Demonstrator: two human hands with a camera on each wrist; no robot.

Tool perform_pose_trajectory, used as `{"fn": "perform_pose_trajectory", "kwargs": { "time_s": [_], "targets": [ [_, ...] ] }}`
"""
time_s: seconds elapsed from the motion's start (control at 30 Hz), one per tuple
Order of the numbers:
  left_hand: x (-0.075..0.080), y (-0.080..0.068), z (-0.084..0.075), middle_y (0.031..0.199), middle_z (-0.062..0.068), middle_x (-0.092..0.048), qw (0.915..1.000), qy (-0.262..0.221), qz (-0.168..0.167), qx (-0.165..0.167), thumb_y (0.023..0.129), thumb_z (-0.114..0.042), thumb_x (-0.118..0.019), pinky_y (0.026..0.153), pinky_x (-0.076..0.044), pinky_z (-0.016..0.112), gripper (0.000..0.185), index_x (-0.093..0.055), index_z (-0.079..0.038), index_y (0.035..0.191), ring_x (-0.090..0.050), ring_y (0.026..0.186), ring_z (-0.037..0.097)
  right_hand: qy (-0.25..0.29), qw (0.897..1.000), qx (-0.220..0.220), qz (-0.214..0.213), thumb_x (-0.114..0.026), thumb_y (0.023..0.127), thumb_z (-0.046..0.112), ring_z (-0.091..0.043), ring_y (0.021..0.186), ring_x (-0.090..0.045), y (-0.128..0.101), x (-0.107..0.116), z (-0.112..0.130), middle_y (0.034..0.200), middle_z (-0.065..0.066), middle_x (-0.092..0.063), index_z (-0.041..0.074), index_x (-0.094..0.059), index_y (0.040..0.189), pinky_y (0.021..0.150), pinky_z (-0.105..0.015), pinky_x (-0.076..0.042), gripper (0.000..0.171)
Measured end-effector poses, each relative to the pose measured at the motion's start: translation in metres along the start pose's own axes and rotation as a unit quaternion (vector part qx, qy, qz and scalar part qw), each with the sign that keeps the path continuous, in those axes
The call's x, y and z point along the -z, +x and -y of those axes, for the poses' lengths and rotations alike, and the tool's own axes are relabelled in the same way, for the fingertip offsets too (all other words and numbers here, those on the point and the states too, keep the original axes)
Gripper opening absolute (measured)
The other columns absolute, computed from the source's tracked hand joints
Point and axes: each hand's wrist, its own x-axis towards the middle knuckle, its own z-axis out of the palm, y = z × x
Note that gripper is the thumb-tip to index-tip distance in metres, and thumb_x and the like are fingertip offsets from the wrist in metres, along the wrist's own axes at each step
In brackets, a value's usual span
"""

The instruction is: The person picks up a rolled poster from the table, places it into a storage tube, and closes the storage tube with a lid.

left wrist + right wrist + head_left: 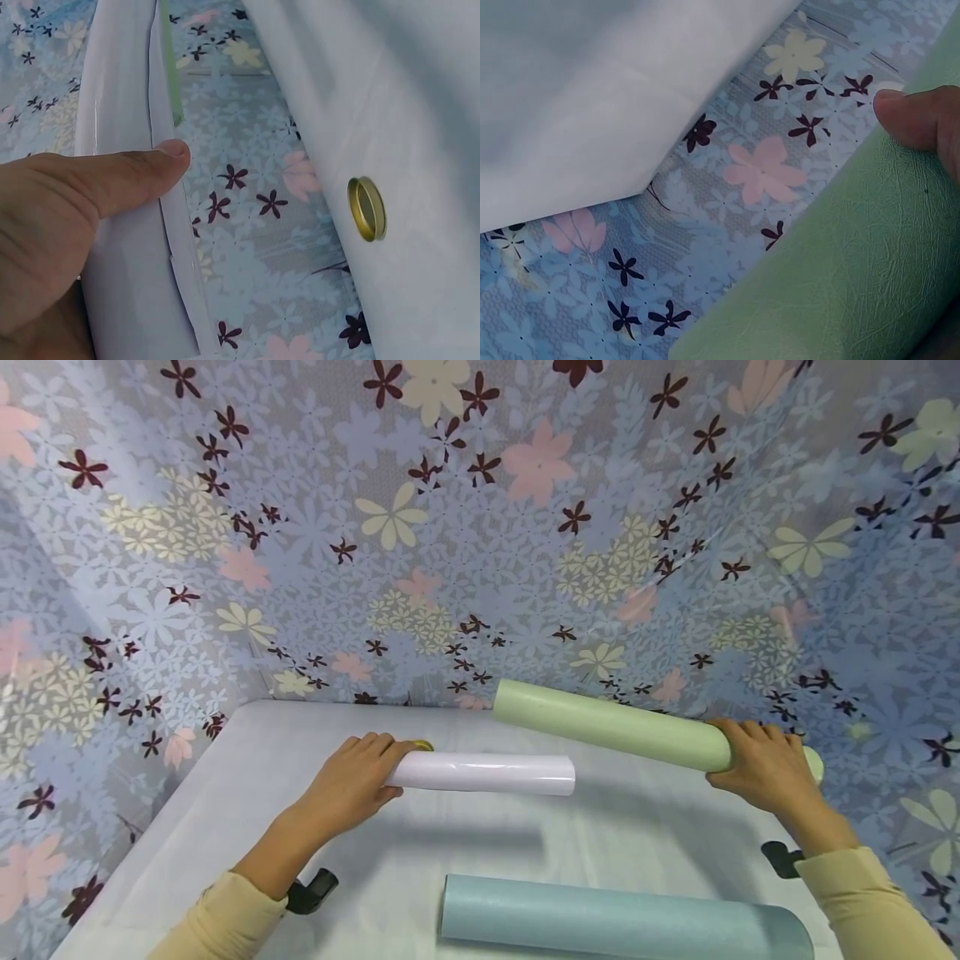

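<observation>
My left hand [356, 781] grips the left end of a glossy white paper roll [487, 774], held level above the white-covered table. In the left wrist view the thumb lies across the roll beside its loose long edge. Farther right, my right hand [765, 764] grips a light green roll [615, 727] near its right end. This roll tilts, its left end higher, and its textured surface shows in the right wrist view. A blue-grey roll [622, 918] lies on the table closest to me, with neither hand on it.
A gold-coloured ring [367, 209] rests on the white table cover [300, 727], partly behind my left hand in the head view. Flower-patterned cloth [480, 568] surrounds the table at the back and sides. Dark wrist mounts [313, 891] sit by both sleeves.
</observation>
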Motion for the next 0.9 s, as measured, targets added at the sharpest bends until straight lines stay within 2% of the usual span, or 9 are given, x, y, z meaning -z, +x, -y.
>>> {"fn": "perform_pose_trajectory", "kwargs": {
  "time_s": [0.27, 0.9],
  "targets": [
    [0.010, -0.011, 0.010, 0.111, 0.005, -0.063, 1.0000, 0.002, -0.009, -0.003, 0.072, -0.028, -0.081, 0.083, -0.048, 0.041, 0.062, -0.055, -0.012, 0.126, -0.058, 0.100, 0.023, 0.004, 1.000, 0.008, -0.011, -0.082, 0.065, 0.029, -0.049, 0.100, -0.044, -0.005, 0.008, 0.001, 0.118, -0.027, -0.053, 0.013, -0.044, 0.133, 0.077, -0.061, -0.030, 0.080],
    [0.027, -0.035, 0.040, 0.111, 0.007, -0.062, 0.9988, 0.012, -0.047, -0.010, 0.070, -0.024, -0.083, 0.083, -0.048, 0.043, 0.065, -0.055, -0.009, 0.126, -0.058, 0.101, 0.025, 0.003, 0.999, 0.031, -0.040, -0.083, 0.062, 0.028, -0.046, 0.099, -0.043, -0.007, 0.023, -0.004, 0.117, -0.024, -0.052, 0.014, -0.044, 0.132, 0.076, -0.059, -0.029, 0.081]
  ]
}}
